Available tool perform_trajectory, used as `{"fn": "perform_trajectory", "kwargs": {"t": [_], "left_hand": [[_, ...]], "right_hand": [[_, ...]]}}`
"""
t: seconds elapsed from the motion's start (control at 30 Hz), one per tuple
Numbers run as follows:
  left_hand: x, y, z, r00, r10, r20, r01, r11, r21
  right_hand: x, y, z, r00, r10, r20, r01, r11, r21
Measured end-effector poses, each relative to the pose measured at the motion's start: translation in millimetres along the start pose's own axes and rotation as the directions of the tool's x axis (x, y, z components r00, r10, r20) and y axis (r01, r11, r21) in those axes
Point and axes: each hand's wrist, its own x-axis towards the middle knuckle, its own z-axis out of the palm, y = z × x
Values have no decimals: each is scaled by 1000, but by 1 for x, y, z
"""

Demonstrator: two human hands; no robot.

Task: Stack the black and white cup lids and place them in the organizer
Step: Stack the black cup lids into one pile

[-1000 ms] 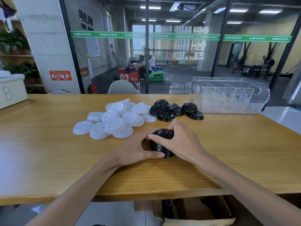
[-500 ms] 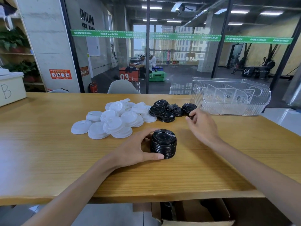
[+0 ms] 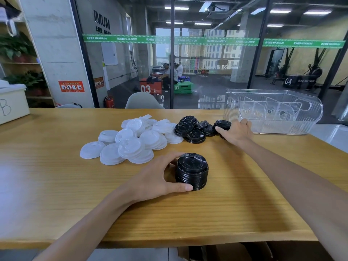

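We work on a wooden worktop [image 3: 56, 185] facing a glass wall [image 3: 207, 63]. Our left hand [image 3: 158, 178] grips the upright black lid stack [image 3: 192, 171]; our right hand [image 3: 236, 131] closes on a loose black lid [image 3: 223, 125] near the far edge.

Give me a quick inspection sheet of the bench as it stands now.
Surface: wooden table, bare at the front.
Job's things: black lid stack upright; loose black lids; white lids in a heap; clear organizer, no lids seen inside.
Clutter: box marked B.
Grippers: left hand cupped around the stack; right hand on a far black lid.
Cables: nothing seen.
Surroundings: glass wall, chair.
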Motion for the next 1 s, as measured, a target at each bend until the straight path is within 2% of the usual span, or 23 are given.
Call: {"fn": "perform_trajectory", "kwargs": {"t": [0.13,0.43,0.67,1.0], "left_hand": [[0,-1,0,1000,-8,0,8,1000,-3],[0,4,1,1000,-5,-9,5,1000,19],[0,5,0,1000,12,-24,-12,1000,1],[1,4,0,1000,19,-13,-19,1000,-5]], "right_hand": [[8,3,8,1000,25,-8,-25,999,36],[8,2,9,998,-26,-62,27,1000,15],[16,-3,18,999,-52,16,51,998,37],[20,-4,13,996,-43,-75,54,988,143]]}}
